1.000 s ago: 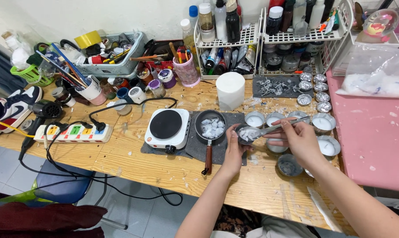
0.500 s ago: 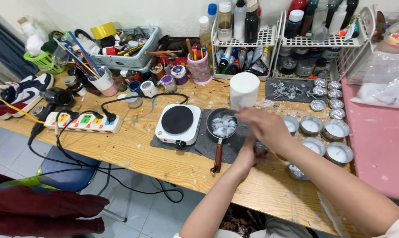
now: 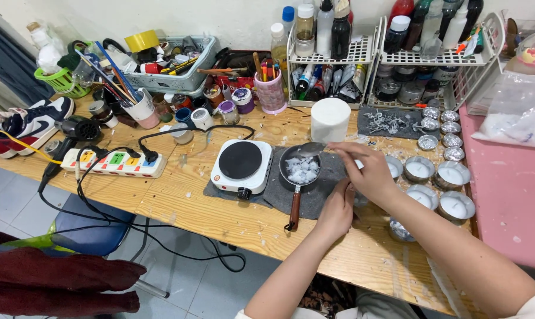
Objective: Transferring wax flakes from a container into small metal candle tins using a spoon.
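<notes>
Over one small pan [image 3: 301,169]: right hand [image 3: 369,171] fingers pinch one spoon [image 3: 310,149]; left hand [image 3: 336,210] fingers' grip unclear

Bright, even light falls from above the wooden table [image 3: 161,201]; shadows on it are soft and short. Focus is sharp, with slight wide-angle bending toward the table's far corners.

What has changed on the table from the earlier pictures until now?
The right hand carried the metal spoon leftward, from the round tins to over the small wooden-handled pan of white flakes. The left hand stayed beside the pan; the hot plate is unmoved.
</notes>
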